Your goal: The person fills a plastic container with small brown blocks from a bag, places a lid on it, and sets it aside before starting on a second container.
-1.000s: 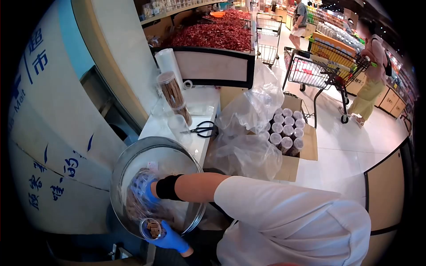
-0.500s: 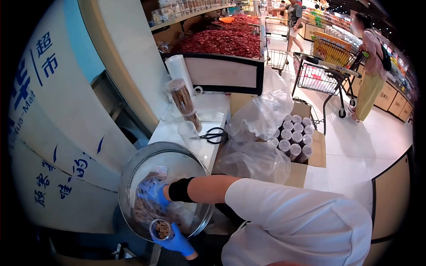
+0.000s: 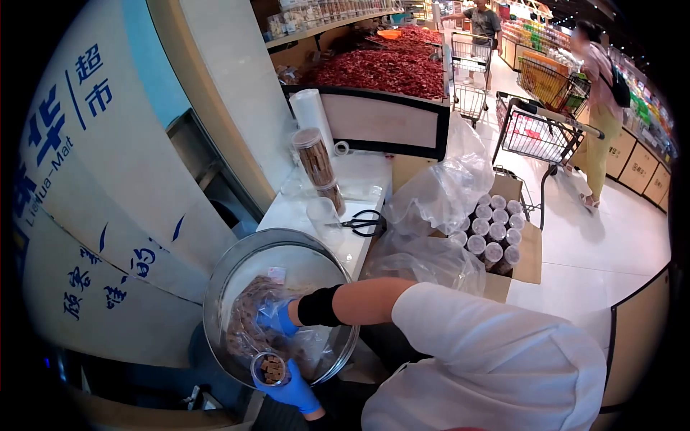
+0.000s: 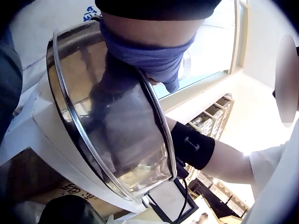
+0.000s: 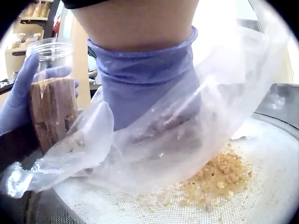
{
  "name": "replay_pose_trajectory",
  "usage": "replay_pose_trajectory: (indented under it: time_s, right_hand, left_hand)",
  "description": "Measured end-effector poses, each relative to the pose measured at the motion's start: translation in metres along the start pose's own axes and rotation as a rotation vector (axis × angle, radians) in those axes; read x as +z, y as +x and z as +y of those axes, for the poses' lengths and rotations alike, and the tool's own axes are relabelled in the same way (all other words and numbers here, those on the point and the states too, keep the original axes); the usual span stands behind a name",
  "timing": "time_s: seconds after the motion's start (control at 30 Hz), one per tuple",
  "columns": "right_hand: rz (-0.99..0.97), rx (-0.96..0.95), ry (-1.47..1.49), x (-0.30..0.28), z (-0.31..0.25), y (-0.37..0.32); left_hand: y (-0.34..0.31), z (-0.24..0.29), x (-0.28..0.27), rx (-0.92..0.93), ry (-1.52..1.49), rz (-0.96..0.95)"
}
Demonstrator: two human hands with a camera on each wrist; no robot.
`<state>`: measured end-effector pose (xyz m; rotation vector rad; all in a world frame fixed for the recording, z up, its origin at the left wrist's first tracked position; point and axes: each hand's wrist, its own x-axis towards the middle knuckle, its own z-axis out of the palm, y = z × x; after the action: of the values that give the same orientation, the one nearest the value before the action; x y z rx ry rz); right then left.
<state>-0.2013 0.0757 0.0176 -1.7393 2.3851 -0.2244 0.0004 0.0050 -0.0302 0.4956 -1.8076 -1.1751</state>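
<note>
In the head view my blue-gloved left hand [image 3: 293, 391] holds a clear plastic jar [image 3: 269, 369], open at the top, at the near rim of a round metal sieve [image 3: 208, 305]. Brown stick-shaped pieces fill the jar part way in the right wrist view, below its bare threaded neck [image 5: 52, 50]. My right hand [image 3: 279, 317], also gloved in blue, reaches into a clear plastic bag [image 3: 246, 307] of brown pieces that lies in the sieve. Bag film and pieces hide its fingers. Yellowish crumbs [image 5: 219, 177] lie on the mesh beside the bag.
Behind the sieve, a white table [image 3: 359, 176] bears stacked filled jars [image 3: 314, 158], an empty clear cup [image 3: 325, 218], black-handled scissors [image 3: 366, 223] and a plastic roll [image 3: 311, 118]. A carton of lidded jars [image 3: 496, 231] stands to the right. Shopping carts [image 3: 539, 133] and people are beyond.
The right hand has drawn back rightward within the bag. The left hand keeps the jar at the rim. The head view has shifted, and the people and carts in the aisle have moved.
</note>
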Motion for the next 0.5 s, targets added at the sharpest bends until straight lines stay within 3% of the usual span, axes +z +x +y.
replay_pose_trajectory:
  time_s: [0.07,0.13,0.27,0.33,0.37,0.43,0.5]
  right_hand:
    - [0.097,0.014,-0.06,0.017,-0.001,0.0]
    - [0.347,0.0,-0.096,0.043,-0.001,0.0]
    - [0.343,-0.002,-0.159,0.063,0.002,0.006]
    - [0.136,-0.099,-0.406,0.003,-0.023,-0.031]
    - [0.137,-0.093,-0.408,-0.009,-0.024,-0.033]
    - [-0.023,-0.099,-0.158,-0.026,-0.02,-0.032]
    - [0.072,-0.059,-0.039,-0.011,-0.007,-0.022]
  left_hand:
    - [0.0,0.0,0.0,-0.007,0.016,-0.002]
    - [-0.002,-0.002,0.0,-0.014,-0.075,-0.009]
    - [-0.002,-0.002,-0.001,0.006,-0.07,-0.018]
    - [-0.003,0.001,-0.001,0.004,-0.028,-0.015]
    - [-0.002,-0.002,-0.002,0.006,-0.032,-0.02]
    - [0.0,-0.004,0.0,0.037,0.011,-0.017]
    - [-0.001,0.004,0.0,0.031,0.035,-0.019]
